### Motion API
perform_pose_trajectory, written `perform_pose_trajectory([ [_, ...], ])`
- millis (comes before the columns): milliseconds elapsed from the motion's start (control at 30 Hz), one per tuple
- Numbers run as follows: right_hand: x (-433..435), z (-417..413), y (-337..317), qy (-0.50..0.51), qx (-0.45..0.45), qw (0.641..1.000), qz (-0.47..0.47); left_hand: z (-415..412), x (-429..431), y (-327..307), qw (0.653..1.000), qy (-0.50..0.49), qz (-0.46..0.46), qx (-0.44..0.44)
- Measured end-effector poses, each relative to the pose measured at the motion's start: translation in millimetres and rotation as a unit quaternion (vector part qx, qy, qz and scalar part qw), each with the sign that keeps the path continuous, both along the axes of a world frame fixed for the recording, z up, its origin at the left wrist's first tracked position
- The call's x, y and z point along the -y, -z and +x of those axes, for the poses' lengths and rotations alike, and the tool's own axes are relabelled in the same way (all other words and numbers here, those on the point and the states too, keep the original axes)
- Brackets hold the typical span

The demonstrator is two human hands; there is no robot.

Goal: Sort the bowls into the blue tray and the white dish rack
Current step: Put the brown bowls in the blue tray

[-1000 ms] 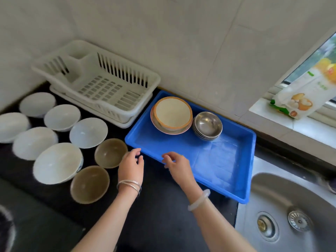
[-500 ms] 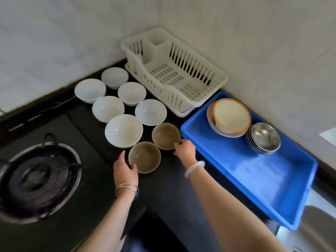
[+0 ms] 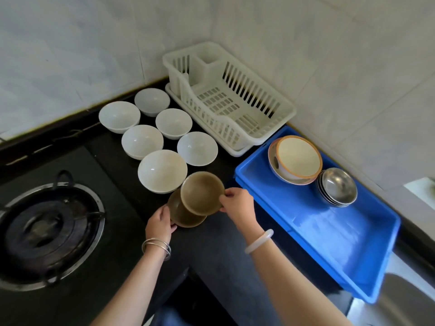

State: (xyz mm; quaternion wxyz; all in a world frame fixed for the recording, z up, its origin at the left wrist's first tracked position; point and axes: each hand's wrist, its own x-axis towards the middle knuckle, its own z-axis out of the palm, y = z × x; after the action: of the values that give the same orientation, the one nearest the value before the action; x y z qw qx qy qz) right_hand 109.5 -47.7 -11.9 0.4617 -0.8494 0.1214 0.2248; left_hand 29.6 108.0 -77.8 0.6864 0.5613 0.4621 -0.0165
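No readable text or labels anywhere (bowls included).

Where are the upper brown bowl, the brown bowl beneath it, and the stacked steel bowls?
upper brown round bowl point(image 3: 202, 192): head view, centre of its inside.
lower brown round bowl point(image 3: 187, 218): head view, its uncovered near part.
stack of shiny steel bowls point(image 3: 337, 185): head view, inside the top bowl.

Both bare forearms reach in from 6 o'clock, hands close together. The left hand point(image 3: 160, 222) curls its fingers on the 8 o'clock rim of the lower brown bowl point(image 3: 188, 220). The right hand point(image 3: 239, 208) pinches the 3 o'clock rim of the upper brown bowl point(image 3: 202, 191).
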Motion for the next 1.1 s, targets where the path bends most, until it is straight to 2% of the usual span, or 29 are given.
perform_pose_trajectory([
  [200, -18, -11, 12, -0.055, -0.006, 0.996, -0.064, 1, -1, -2, 0.999, -0.030, -0.028, 0.001],
  [400, -28, -13, 24, -0.065, -0.012, 0.993, -0.094, 1, -1, 1, 0.999, 0.015, 0.028, -0.005],
  [533, -27, -11, 32, -0.080, 0.005, 0.991, -0.109, 3, -4, 3, 1.000, 0.009, 0.011, 0.000],
  [733, -19, -9, 36, -0.028, -0.140, 0.986, 0.084, 6, -5, 2, 1.000, 0.017, -0.010, 0.000],
  [933, 11, -10, 26, 0.029, -0.081, 0.988, 0.126, 21, 10, -24, 0.996, 0.070, 0.006, 0.051],
  [1100, 61, -4, 1, 0.141, -0.026, 0.975, 0.170, 52, 50, -56, 0.982, 0.149, -0.012, 0.117],
])
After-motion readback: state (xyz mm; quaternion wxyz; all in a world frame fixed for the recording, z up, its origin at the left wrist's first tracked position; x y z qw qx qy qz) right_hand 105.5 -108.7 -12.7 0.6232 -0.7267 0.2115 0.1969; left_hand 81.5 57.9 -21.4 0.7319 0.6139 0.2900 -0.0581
